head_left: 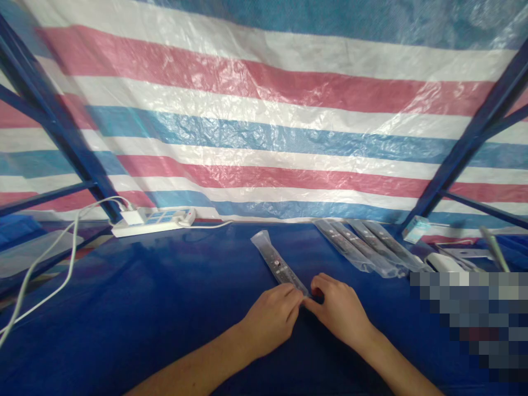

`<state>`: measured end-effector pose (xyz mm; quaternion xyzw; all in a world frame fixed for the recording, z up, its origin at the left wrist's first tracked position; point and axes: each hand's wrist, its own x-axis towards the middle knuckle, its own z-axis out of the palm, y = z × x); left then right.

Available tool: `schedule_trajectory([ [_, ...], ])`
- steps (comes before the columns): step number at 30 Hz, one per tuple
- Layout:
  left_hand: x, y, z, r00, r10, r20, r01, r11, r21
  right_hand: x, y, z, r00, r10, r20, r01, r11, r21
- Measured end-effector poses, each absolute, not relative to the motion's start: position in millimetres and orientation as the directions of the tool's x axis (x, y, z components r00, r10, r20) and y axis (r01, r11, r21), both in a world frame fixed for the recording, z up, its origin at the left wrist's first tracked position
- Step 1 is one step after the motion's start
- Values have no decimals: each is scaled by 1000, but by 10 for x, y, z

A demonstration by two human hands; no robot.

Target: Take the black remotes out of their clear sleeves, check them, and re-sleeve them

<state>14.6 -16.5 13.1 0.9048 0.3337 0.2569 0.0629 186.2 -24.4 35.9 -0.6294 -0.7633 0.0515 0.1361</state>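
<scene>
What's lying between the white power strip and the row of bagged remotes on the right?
In the head view, a single bagged remote lies between them, plus a white cable running out from the power strip.

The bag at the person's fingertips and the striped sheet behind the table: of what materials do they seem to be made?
Bag: probably thin, clear plastic film with a slight shine; the dark item inside shows through.
Striped sheet: likely plastic tarpaulin, glossy and creased, with bright glints along its wrinkles; whether it is woven is hard to tell.
</scene>
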Motion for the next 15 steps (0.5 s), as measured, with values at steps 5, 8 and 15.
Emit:
schedule_trajectory([
  [5, 155, -211, 116, 645, 550, 530, 459, -834, 307, 1715, -24, 395, -190, 974, 127, 969, 207, -136],
  [8, 141, -195, 133, 609, 584, 537, 546, -800, 251, 1840, 14, 402, -314, 945, 89, 905, 327, -273],
  [15, 2, 32, 230, 532, 597, 600, 686, -719, 107, 2154, 4, 429, -470, 882, 39, 713, 406, -571],
])
